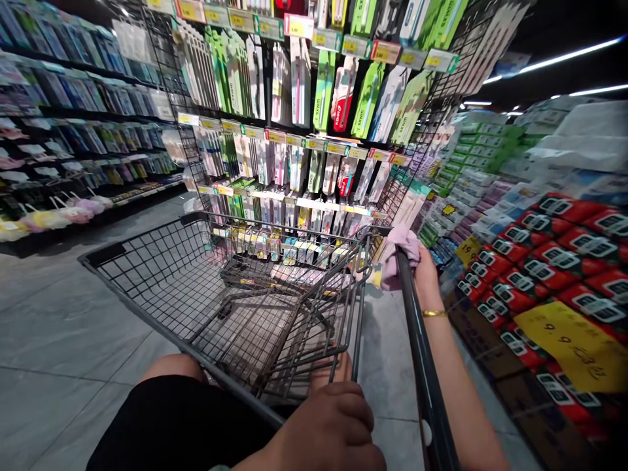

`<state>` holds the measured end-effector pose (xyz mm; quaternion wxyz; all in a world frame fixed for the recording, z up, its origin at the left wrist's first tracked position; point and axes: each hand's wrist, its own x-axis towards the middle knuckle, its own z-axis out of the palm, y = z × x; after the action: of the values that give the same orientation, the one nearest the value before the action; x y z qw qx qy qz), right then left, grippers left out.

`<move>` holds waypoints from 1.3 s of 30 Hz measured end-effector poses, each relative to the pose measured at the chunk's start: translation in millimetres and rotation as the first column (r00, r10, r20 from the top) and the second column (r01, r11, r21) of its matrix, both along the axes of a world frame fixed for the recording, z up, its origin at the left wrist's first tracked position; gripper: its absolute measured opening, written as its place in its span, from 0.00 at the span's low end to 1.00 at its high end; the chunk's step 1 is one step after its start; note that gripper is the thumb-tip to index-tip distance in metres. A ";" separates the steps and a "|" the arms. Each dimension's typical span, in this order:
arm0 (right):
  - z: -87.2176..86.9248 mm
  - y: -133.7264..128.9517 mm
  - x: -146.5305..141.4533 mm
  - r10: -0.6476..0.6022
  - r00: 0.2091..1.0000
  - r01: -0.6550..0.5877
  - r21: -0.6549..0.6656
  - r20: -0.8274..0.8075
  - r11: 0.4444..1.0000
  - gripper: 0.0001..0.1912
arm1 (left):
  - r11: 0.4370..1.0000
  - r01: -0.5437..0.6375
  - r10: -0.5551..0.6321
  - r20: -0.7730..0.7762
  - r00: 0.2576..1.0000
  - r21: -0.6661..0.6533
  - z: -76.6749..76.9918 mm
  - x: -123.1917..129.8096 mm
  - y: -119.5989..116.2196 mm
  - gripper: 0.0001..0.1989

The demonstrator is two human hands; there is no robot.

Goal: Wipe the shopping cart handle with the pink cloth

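Observation:
A dark wire shopping cart (140, 309) stands tilted across the view in front of me, its basket holding nothing that I can make out. At the far end of its black handle (415, 320), my right hand (426, 271) presses a light purple cloth (400, 252) around the bar; the fingers are mostly hidden by the cloth. A gold bracelet (434, 313) circles that wrist. My left hand (331, 428), low in the middle, is closed with curled fingers where the cart's near rim runs in under it.
Ahead rises a wire display rack (294, 137) hung with packaged toothbrushes. Stacked red packages (554, 248) with a yellow price sign (576, 343) line the right. Stocked shelves (98, 91) stand at left. My knee in black cloth (167, 418) is close to the cart, over grey floor tiles (63, 340).

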<state>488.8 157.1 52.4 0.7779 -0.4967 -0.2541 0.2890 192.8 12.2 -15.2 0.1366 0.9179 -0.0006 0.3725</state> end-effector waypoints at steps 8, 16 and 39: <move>-23.2 -67.9 -27.8 0.197 0.945 -0.187 0.062 -0.260 0.980 0.15 | 1.000 -0.012 0.012 0.020 1.000 -0.011 3.4 -3.0 -4.6 0.23; 12.5 -41.3 -37.2 0.140 0.945 -0.175 -0.093 -0.295 0.980 0.05 | 0.991 -0.076 0.084 0.067 0.994 -0.113 30.2 -0.4 -9.1 0.27; 24.2 -219.9 -95.0 0.363 0.412 -0.078 -0.364 0.836 0.928 0.13 | 0.988 0.014 -0.022 -0.049 0.999 -0.151 60.7 -5.2 2.3 0.22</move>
<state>393.8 -62.8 76.6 0.4058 -0.6355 -0.6465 0.1163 187.6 14.5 45.5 0.2087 0.9141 0.0228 0.3469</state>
